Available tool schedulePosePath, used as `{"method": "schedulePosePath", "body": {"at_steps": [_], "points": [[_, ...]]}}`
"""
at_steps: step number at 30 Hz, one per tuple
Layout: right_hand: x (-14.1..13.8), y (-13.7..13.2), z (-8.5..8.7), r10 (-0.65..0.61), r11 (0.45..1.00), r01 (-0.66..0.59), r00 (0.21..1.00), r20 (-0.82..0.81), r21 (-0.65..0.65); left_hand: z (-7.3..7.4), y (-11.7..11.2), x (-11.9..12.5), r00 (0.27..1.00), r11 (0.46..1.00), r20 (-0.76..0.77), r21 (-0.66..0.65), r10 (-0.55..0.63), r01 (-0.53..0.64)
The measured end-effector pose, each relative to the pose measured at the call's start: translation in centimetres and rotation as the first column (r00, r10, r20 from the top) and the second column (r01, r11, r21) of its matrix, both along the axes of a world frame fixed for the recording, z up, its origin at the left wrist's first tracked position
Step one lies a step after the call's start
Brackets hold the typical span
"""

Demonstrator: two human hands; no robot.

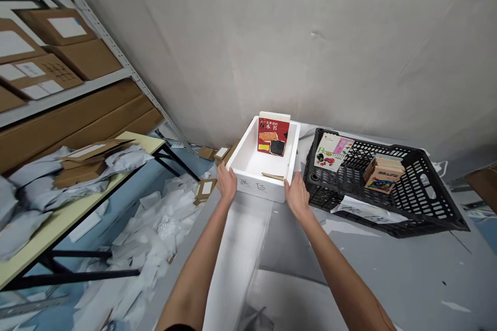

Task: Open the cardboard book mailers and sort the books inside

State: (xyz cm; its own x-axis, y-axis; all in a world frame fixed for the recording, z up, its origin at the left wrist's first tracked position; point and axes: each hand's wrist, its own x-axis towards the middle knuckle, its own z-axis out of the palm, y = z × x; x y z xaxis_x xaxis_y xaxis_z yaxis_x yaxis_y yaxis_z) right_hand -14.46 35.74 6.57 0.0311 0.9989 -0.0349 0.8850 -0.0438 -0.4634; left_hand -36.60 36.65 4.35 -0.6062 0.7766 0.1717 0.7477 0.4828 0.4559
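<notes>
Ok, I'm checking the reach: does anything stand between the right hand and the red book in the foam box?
Yes. The right hand rests at the front corner of the white foam box, so that wall comes first; a thin tan strip lies inside before the red book.

One left hand (226,182), one right hand (297,195), one foam box (256,190), one plastic crate (427,186), one red book (273,137), one pink book (333,151) and one book stack (383,175) are counted.
</notes>
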Motion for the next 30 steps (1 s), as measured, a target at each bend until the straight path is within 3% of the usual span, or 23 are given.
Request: {"method": "schedulePosePath", "body": {"at_steps": [3,7,9,10,12,14,16,19,23,26,30], "points": [[1.1,-6.9,-1.1,0.096,0.99,-0.087,0.992,-0.079,0.112,-2.5,-8.8,3.8,1.0,0.999,0.021,0.038,0.003,-0.003],[2.4,-16.5,-4.0,0.188,0.982,-0.19,0.965,-0.182,0.01,-6.7,-22.5,10.1,0.976,0.988,0.214,-0.135,-0.042,0.072],[2.7,-20.6,-5.4,0.207,0.972,-0.228,0.95,-0.232,-0.063,-8.1,-28.3,13.3,0.959,0.961,0.28,-0.256,-0.033,0.107],[2.8,-22.4,-6.1,0.221,0.964,-0.25,0.941,-0.258,-0.086,-8.5,-30.7,14.7,0.951,0.949,0.307,-0.293,-0.025,0.12],[2.9,-25.5,-7.0,0.266,0.947,-0.308,0.911,-0.314,-0.09,-8.8,-34.5,17.1,0.915,0.966,0.403,-0.242,0.019,0.087],[2.8,-28.1,-7.4,0.341,0.924,-0.381,0.861,-0.379,-0.034,-8.3,-37.3,18.6,0.864,0.996,0.499,-0.076,0.068,-0.035],[2.5,-30.3,-7.4,0.435,0.886,-0.461,0.787,-0.438,0.052,-7.3,-39.9,19.3,0.83,0.976,0.546,0.095,0.113,-0.196],[0.9,-33.9,-6.7,0.591,0.781,-0.606,0.638,-0.493,0.152,-5.3,-44.8,19.2,0.816,0.893,0.528,0.212,0.237,-0.396],[-2.7,-41.5,-5.3,0.742,0.577,-0.793,0.41,-0.531,0.194,-3.3,-54.0,18.6,0.763,0.758,0.435,0.236,0.478,-0.609],[-5.1,-49.1,-4.0,0.804,0.4,-0.891,0.229,-0.549,0.214,-2.2,-61.8,17.8,0.659,0.61,0.347,0.253,0.668,-0.751],[-8.1,-59.1,-3.4,0.847,0.168,-0.956,0.014,-0.531,0.242,-0.8,-72.8,15.6,0.465,0.397,0.257,0.274,0.847,-0.876]]}}
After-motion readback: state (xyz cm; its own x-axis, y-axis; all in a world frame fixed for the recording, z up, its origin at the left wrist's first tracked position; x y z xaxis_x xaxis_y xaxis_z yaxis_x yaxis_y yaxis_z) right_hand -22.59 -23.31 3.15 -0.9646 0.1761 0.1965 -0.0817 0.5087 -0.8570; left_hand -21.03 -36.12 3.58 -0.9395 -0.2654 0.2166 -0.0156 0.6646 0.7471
